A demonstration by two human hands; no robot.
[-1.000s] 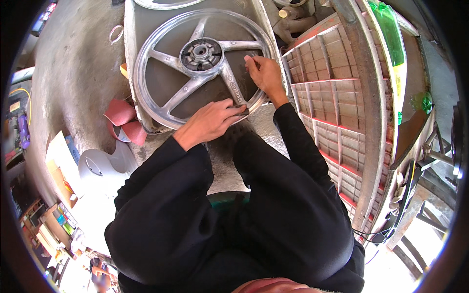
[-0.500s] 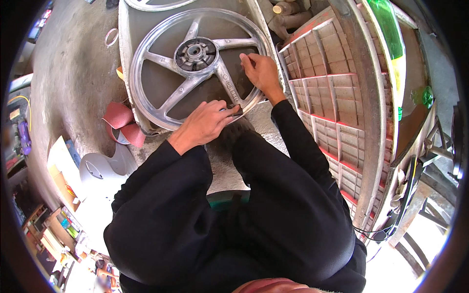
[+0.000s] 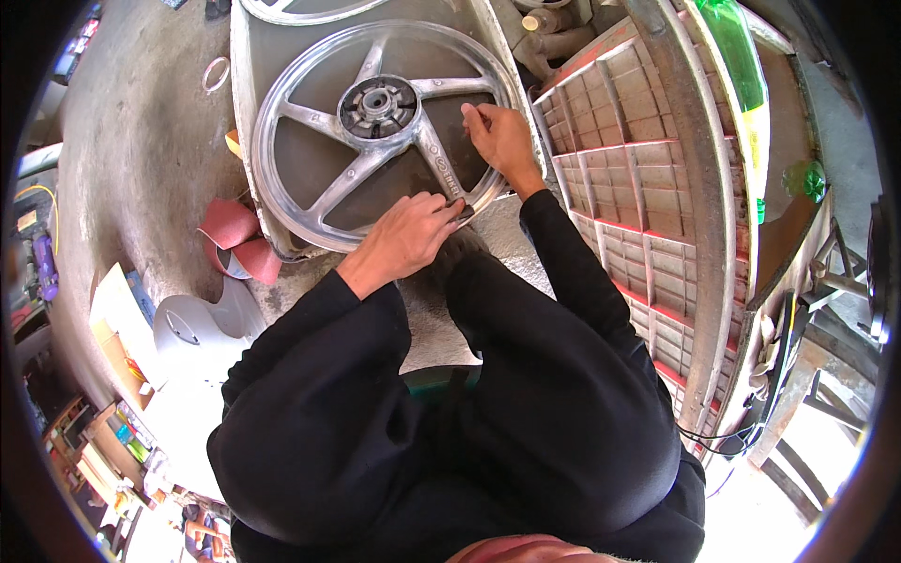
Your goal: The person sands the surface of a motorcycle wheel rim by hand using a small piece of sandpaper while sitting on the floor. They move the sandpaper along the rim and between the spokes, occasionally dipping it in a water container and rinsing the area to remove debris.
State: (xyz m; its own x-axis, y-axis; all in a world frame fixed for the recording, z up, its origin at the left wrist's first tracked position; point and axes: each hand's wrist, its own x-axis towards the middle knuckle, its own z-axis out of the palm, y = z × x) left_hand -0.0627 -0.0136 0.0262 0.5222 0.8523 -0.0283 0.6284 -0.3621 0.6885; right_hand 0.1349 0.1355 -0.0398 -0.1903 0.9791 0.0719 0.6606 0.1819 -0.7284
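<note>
A bare grey metal wheel (image 3: 333, 192) with several spokes lies flat in a pale-edged shallow trough (image 3: 246, 141). My left hand (image 3: 404, 235) is at the near rim, its fingers closed over a small dark piece (image 3: 464, 214) pressed where a spoke with raised lettering (image 3: 439, 169) meets the rim. The fingers mostly cover this piece, and its kind does not show. My right hand (image 3: 504, 143) is over the wheel's right side, its fingers curled together; whatever they may hold is hidden.
Another wheel (image 3: 314, 16) is partly visible at the trough's far end. Curled reddish sheets (image 3: 228, 225), seemingly abrasive paper, lie left of the trough. A red-edged rack (image 3: 638, 159) leans on the right, beside a green bottle (image 3: 732, 56). Left of my knee is a grey curved object (image 3: 202, 324).
My left hand has slid slightly right along the near rim with the dark piece. The right hand stays in nearly the same place, and the wheel looks unmoved.
</note>
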